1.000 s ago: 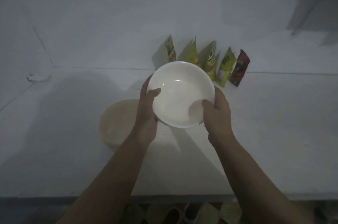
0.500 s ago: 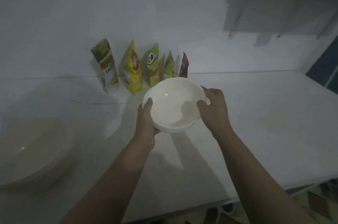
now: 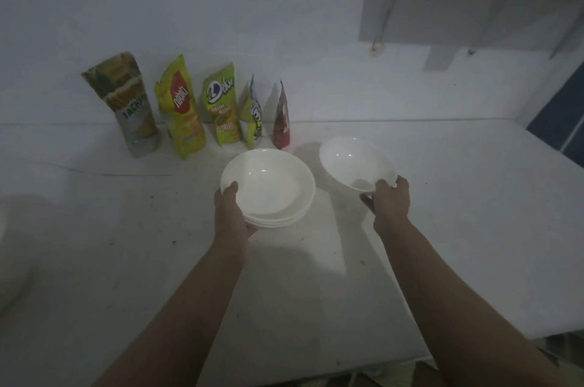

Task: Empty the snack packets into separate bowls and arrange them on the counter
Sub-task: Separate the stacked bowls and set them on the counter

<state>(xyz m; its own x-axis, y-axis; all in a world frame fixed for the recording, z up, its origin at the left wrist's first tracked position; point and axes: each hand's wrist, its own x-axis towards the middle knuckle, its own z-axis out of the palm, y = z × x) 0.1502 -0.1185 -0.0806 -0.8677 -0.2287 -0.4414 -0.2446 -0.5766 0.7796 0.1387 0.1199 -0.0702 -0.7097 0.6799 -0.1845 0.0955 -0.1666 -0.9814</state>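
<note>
Progress, early: five unopened foil snack packets (image 3: pixel 202 108) upright at 11 o'clock on white desk (image 3: pixel 458 197); left hand (image 3: pixel 232 216) grips stacked white plastic bowls (image 3: pixel 268 187), right hand (image 3: pixel 387 200) pinches single white bowl (image 3: pixel 354 165) at 1 o'clock; none filled.

Head view; faces forward-down over counter (image 3: pixel 442 212); close; perhaps dim.

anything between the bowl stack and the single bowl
Nothing: in the head view only bare counter shows between the bowl stack and the single bowl.
</note>
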